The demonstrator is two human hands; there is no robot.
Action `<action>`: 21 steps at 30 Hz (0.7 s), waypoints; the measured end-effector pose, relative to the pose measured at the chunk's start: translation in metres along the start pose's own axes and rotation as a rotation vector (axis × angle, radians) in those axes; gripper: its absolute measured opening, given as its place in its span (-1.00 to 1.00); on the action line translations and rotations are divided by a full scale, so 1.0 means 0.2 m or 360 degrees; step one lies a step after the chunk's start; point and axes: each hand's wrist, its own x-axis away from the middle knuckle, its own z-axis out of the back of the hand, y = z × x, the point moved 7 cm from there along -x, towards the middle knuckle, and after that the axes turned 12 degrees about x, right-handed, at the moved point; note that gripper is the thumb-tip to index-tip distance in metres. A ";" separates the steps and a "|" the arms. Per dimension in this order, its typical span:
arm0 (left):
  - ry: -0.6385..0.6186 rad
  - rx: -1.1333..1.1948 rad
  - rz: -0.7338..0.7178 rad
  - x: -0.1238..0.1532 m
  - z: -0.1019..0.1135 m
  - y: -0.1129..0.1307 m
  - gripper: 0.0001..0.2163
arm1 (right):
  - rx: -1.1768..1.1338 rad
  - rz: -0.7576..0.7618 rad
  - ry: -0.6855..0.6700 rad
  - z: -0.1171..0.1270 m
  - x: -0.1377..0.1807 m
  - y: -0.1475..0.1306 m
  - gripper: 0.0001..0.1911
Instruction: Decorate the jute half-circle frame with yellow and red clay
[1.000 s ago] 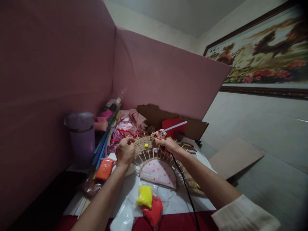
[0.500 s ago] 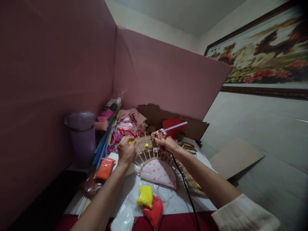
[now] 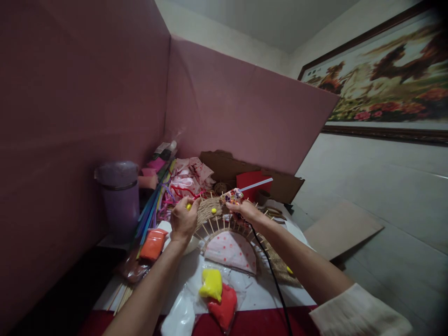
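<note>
My left hand (image 3: 182, 219) pinches a small yellow ball (image 3: 188, 206) between thumb and fingers, just left of a half-round woven fan (image 3: 210, 211) made of twine over wooden sticks. A second yellow ball (image 3: 213, 211) sits on the weave. My right hand (image 3: 245, 210) grips a glue gun (image 3: 231, 196) covered in coloured dots, with a white glue stick (image 3: 256, 184) poking out behind and a black cord (image 3: 269, 275) running toward me. The gun's tip hovers over the top of the fan. A pink dotted half-circle (image 3: 231, 252) forms the fan's centre.
Packets of orange clay (image 3: 152, 244), yellow clay (image 3: 211, 284) and red clay (image 3: 222, 308) lie on the white sheet. A purple lidded cup (image 3: 119, 196) stands at the left by coloured sticks (image 3: 154, 205). Pink partition walls close off the left and back; cardboard (image 3: 238, 169) leans behind.
My left hand has lifted the small yellow ball into view and shifted slightly right toward the weave. My right hand and the glue gun have barely moved.
</note>
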 end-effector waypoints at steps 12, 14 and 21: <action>0.0030 0.0005 0.0020 0.01 0.02 0.03 -0.69 | -0.0038 0.0015 0.0047 0.00 0.02 -0.01 -0.63; 0.0024 0.0020 0.0021 0.01 0.01 0.02 -0.69 | -0.0044 0.0031 0.0060 0.00 0.02 -0.01 -0.63; 0.0067 0.0039 -0.0042 0.00 0.01 0.01 -0.73 | -0.0033 0.0039 0.0067 0.00 0.02 -0.01 -0.60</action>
